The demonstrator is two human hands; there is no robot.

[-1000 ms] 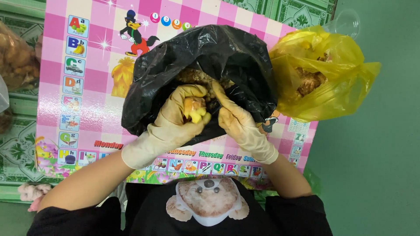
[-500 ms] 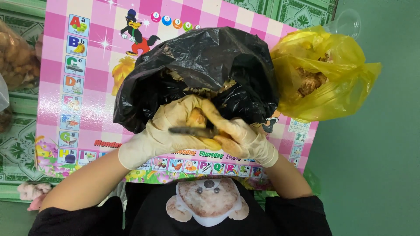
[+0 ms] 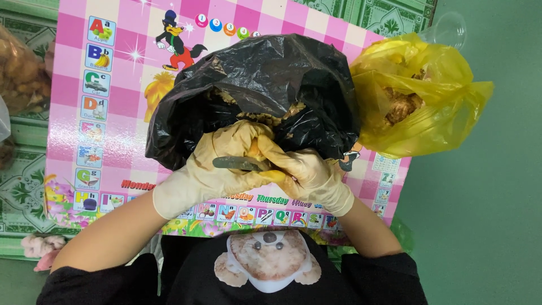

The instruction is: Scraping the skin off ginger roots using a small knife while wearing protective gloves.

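Both my hands wear cream rubber gloves and meet over the mouth of a black plastic bag (image 3: 265, 79) on a pink checked mat. My left hand (image 3: 217, 169) is closed around a small yellow piece of root (image 3: 255, 149), of which only a sliver shows between the fingers. My right hand (image 3: 305, 169) grips a small knife whose dark blade (image 3: 234, 164) lies across the left hand's fingers. Brown peelings show inside the black bag, just above the hands.
A yellow plastic bag (image 3: 418, 101) with brownish roots sits to the right of the black bag. A clear plastic cup rim (image 3: 449, 28) shows behind it. The pink picture mat (image 3: 73, 113) covers a low table; another clear bag of brown pieces (image 3: 20, 73) lies at far left.
The hands have drawn together and down toward me. The yellow piece, open to view a second ago, is now mostly covered by the fingers, and the knife blade lies across the left hand.
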